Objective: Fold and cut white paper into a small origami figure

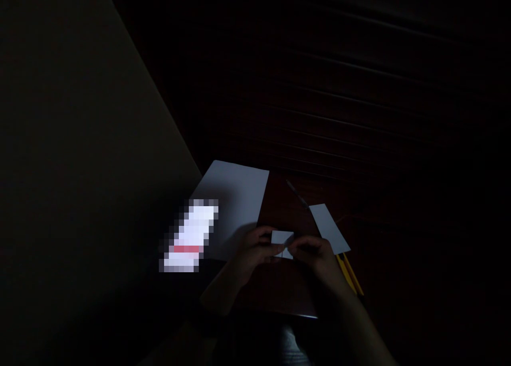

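Observation:
A small piece of folded white paper (281, 237) is held above the dark table, between my two hands. My left hand (252, 249) grips its left side, thumb in front and fingers behind. At the right edge, the fingertips of my right hand (313, 250) pinch a folded flap. A crease or slit runs down its lower front. Beyond my left hand lies a large white sheet (237, 195). Next to my right hand is a narrow white strip of paper (329, 227).
A lit phone screen (191, 235), blurred out, glows at the left. Behind the strip lies a thin pen-like stick (297, 193). A yellow tool (350, 274), perhaps a cutter, sticks out below the strip. The table's front edge (307, 316) catches light; a pale wall (80, 115) rises left.

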Demonstrator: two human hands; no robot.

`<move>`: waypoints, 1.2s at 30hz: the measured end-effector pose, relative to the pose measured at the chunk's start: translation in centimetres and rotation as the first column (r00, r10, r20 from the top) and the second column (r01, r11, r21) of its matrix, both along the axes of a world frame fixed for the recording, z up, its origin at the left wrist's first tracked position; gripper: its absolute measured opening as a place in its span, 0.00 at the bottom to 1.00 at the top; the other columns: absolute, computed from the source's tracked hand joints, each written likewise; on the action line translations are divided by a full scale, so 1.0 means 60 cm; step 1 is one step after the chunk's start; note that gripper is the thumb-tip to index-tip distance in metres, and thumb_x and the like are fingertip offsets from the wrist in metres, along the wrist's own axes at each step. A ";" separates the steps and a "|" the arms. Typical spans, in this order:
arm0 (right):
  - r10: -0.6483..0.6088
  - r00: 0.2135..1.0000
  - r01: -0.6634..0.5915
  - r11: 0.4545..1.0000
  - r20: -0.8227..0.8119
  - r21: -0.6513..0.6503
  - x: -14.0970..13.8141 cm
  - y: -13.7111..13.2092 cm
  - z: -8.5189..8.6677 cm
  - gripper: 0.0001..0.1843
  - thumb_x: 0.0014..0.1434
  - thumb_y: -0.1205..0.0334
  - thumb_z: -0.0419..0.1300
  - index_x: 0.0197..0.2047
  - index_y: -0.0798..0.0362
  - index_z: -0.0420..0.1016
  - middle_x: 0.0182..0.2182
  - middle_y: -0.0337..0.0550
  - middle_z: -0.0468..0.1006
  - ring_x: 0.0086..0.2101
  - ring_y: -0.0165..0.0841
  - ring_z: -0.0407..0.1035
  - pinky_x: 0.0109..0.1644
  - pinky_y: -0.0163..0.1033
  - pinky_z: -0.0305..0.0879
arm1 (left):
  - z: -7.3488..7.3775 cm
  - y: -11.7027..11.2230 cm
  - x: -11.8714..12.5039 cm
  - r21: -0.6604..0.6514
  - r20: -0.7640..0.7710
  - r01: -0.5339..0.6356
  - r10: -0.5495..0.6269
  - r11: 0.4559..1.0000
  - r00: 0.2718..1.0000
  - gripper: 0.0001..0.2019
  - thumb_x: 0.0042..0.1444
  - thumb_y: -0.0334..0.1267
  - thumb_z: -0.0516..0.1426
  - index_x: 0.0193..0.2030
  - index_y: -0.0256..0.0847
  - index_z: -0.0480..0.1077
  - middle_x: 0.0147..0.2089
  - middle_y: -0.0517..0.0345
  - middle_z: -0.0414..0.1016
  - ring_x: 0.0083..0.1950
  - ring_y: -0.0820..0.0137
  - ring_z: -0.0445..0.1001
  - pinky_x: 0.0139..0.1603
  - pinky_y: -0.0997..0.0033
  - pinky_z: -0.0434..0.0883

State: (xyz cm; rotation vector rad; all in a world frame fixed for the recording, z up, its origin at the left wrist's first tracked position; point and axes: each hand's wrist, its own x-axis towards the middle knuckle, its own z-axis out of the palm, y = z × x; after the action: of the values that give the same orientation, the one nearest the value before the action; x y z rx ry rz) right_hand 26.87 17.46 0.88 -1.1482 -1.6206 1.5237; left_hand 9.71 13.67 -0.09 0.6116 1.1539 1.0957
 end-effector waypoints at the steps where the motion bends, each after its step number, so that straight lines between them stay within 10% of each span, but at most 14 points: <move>1: 0.011 1.000 -0.011 1.000 0.012 0.009 0.001 0.000 0.001 0.04 0.50 0.65 0.59 0.30 0.52 0.76 0.29 0.40 0.77 0.32 0.34 0.70 0.37 0.37 0.63 | 0.000 0.000 0.000 -0.002 -0.003 -0.001 0.001 1.000 1.000 0.20 0.41 0.36 0.64 0.43 0.37 0.69 0.40 0.47 0.74 0.40 0.60 0.74 0.36 0.64 0.72; 25: 0.142 0.990 -0.141 0.989 -0.018 0.055 0.002 -0.007 0.017 0.07 0.51 0.66 0.58 0.31 0.51 0.78 0.34 0.42 0.77 0.37 0.36 0.71 0.42 0.41 0.65 | -0.014 0.004 0.010 0.100 -0.123 0.001 0.011 0.995 0.992 0.16 0.43 0.41 0.63 0.38 0.36 0.69 0.33 0.51 0.76 0.32 0.64 0.76 0.29 0.69 0.73; 30: 0.002 0.997 -0.011 0.992 -0.076 -0.127 0.008 -0.006 0.022 0.12 0.54 0.58 0.57 0.40 0.52 0.74 0.35 0.44 0.77 0.35 0.36 0.71 0.37 0.39 0.67 | -0.015 0.007 0.010 0.128 -0.142 -0.022 0.040 0.991 0.989 0.16 0.43 0.41 0.63 0.38 0.36 0.68 0.32 0.52 0.76 0.31 0.65 0.76 0.28 0.69 0.73; 36: -0.029 0.996 0.030 1.000 0.081 -0.004 -0.001 -0.002 0.001 0.10 0.51 0.56 0.60 0.31 0.54 0.76 0.28 0.43 0.78 0.31 0.35 0.70 0.36 0.38 0.65 | -0.016 0.005 0.009 0.135 -0.159 0.000 0.022 0.991 0.987 0.16 0.44 0.41 0.62 0.38 0.36 0.68 0.34 0.51 0.77 0.32 0.64 0.76 0.29 0.68 0.72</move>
State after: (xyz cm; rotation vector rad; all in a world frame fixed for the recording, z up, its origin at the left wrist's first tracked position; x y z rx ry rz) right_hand 26.83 17.32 0.91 -1.2460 -1.6460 1.4812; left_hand 10.25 13.98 -1.04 0.8119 1.2289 1.1569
